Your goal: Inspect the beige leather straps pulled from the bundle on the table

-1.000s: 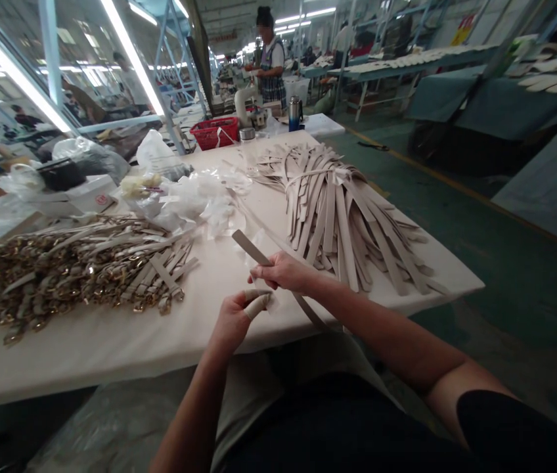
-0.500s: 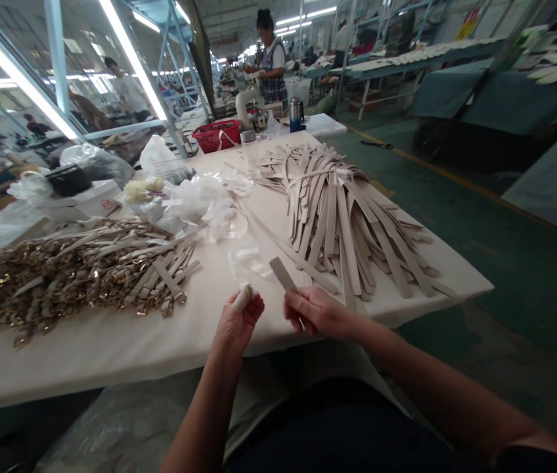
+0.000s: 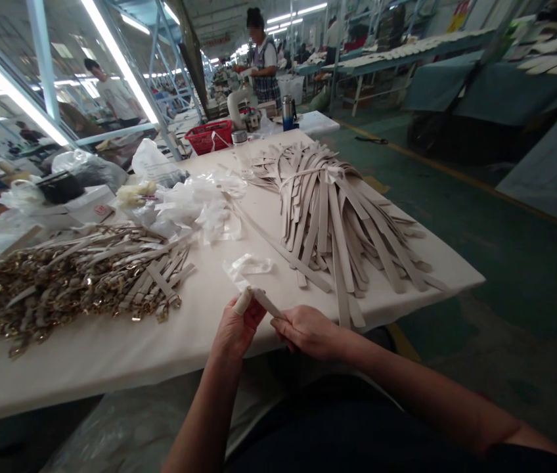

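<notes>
Strap-strewn white table (image 3: 111, 355), factory floor (image 3: 480, 217)

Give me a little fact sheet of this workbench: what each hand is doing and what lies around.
left hand: pinches the tip of a beige strap, thumb wrapped in tape
right hand: grips the same strap lower down
table: white cloth top
right pile: loose beige straps
left pile: straps with gold chains
middle: clear plastic wrappers
far end: red basket
background: a person standing at another bench
</notes>
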Tool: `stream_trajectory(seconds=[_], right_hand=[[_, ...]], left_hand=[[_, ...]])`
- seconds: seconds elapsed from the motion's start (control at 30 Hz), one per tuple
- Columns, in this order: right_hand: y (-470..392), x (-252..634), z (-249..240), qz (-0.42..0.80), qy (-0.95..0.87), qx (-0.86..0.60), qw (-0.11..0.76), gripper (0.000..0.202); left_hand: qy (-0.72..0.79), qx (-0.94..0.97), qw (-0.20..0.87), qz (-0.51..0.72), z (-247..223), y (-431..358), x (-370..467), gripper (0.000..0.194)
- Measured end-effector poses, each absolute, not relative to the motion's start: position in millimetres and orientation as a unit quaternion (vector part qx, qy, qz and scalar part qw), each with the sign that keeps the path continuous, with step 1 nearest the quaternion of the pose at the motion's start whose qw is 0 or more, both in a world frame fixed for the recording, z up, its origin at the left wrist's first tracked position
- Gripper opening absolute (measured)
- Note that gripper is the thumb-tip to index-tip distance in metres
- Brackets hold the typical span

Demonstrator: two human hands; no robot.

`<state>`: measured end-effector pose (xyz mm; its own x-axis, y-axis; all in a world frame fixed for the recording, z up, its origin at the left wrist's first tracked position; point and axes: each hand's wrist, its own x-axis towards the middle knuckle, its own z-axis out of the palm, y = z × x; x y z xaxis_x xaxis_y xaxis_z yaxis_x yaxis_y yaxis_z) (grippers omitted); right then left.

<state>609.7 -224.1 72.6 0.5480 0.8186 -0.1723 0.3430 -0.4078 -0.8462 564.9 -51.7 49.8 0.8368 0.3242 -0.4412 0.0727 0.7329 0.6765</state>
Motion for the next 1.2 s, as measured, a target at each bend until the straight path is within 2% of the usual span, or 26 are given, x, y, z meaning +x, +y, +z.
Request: stream_trajectory(seconds=[0.27, 0.43, 0.57, 0.7, 0.93, 1.1, 1.2], right_hand=[[-215, 614, 56, 0.501, -0.317, -0.609, 0.527, 0.052], [-260, 593, 50, 0.459, -0.288, -0.649, 0.535, 0.041], [-278, 574, 40, 0.423, -0.213, -0.698, 0.537, 0.04], [-269, 574, 42, 0.395, -0.222, -0.681, 0.575, 0.045], [-314, 547, 40, 0.429, -0.252, -0.693, 0.522, 0.04], [-321, 531, 31, 0.387, -0.199, -0.71, 0.554, 0.037], [-322, 529, 32, 0.384, -0.209, -0.699, 0.566, 0.035]], left_hand=[[0.232, 0.443, 0.866, 0.03, 43, -65, 551, 0.037], [0.304, 0.396, 0.856, 0.135, 39, -47, 541, 0.03], [0.314, 0.396, 0.86, 0.079, 36, -62, 533, 0.036], [0.284, 0.403, 0.87, 0.024, 35, -97, 527, 0.041], [0.302, 0.39, 0.87, 0.013, 21, -106, 514, 0.038], [0.283, 0.359, 0.888, -0.055, 12, -131, 503, 0.037], [0.27, 0.354, 0.894, -0.049, 14, -140, 499, 0.037]])
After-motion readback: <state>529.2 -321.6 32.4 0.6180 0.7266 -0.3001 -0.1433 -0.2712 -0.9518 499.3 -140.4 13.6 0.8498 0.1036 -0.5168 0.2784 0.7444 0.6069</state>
